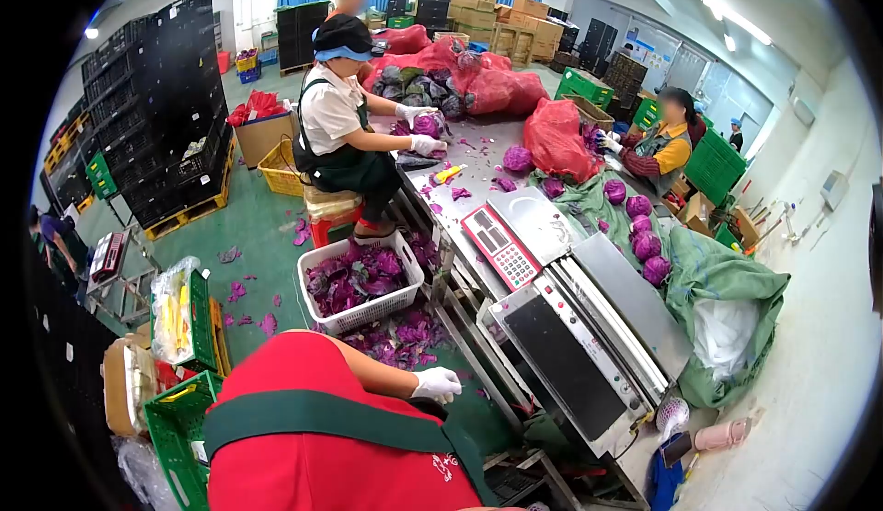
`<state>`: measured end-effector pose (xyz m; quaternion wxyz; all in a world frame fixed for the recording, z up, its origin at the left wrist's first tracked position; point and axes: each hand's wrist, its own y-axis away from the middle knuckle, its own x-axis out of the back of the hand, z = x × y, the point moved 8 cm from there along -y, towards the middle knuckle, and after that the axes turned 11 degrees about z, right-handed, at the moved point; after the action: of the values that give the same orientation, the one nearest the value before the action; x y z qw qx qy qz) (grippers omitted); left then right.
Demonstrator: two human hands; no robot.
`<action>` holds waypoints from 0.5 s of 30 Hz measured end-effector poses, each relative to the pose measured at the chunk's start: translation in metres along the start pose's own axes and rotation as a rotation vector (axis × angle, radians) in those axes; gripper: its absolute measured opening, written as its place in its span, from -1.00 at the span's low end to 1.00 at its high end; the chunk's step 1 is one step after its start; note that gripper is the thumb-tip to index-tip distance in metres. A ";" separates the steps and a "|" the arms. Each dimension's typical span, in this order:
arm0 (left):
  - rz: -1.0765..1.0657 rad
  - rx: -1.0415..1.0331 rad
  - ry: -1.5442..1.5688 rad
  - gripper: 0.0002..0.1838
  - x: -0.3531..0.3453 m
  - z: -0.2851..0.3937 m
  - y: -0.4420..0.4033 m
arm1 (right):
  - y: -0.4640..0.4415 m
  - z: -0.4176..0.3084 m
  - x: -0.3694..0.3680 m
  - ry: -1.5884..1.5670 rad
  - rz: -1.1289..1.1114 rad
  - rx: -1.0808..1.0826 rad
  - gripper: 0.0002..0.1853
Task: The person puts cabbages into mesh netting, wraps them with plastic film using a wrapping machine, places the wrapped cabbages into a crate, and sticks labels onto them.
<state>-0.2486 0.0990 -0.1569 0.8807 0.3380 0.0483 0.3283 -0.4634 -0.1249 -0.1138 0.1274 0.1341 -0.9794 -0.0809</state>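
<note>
My left hand [437, 385], in a white glove, hangs at the lower middle beside the steel table's legs. Its fingers are curled together, and nothing shows in them. My right hand is out of view. Left of and above my left hand, a white basket [370, 301] on the floor holds purple cabbage leaves [354, 276]. A red-and-white scale [501, 246] stands on the steel table [469, 175], next to a wrapping machine [575, 355]. Several purple cabbages [641, 226] lie on green cloth [708, 276] along the table's far right side.
A co-worker in a dark apron [336, 134] handles a cabbage with gloved hands. Another co-worker [671, 143] sits beyond a red mesh sack [558, 138]. Loose leaves [405, 336] litter the floor. Green crates [175, 437] stand lower left; black crates [166, 106] are stacked behind.
</note>
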 end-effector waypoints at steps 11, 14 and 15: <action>-0.356 0.039 -0.136 -0.64 -0.076 0.035 -0.016 | 0.060 0.110 0.153 -0.136 0.538 -0.243 -0.66; -0.602 0.001 -0.318 -0.49 -0.118 0.056 -0.003 | 0.143 0.163 0.204 -0.231 0.848 -0.356 -0.66; -0.696 0.003 -0.327 -0.53 -0.136 0.060 -0.001 | 0.183 0.180 0.215 -0.267 0.962 -0.398 -0.66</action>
<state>-0.3355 -0.0182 -0.1301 0.9350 0.3508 0.0194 -0.0486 -0.7571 0.0106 -0.2015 0.0474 -0.3679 -0.9037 -0.2136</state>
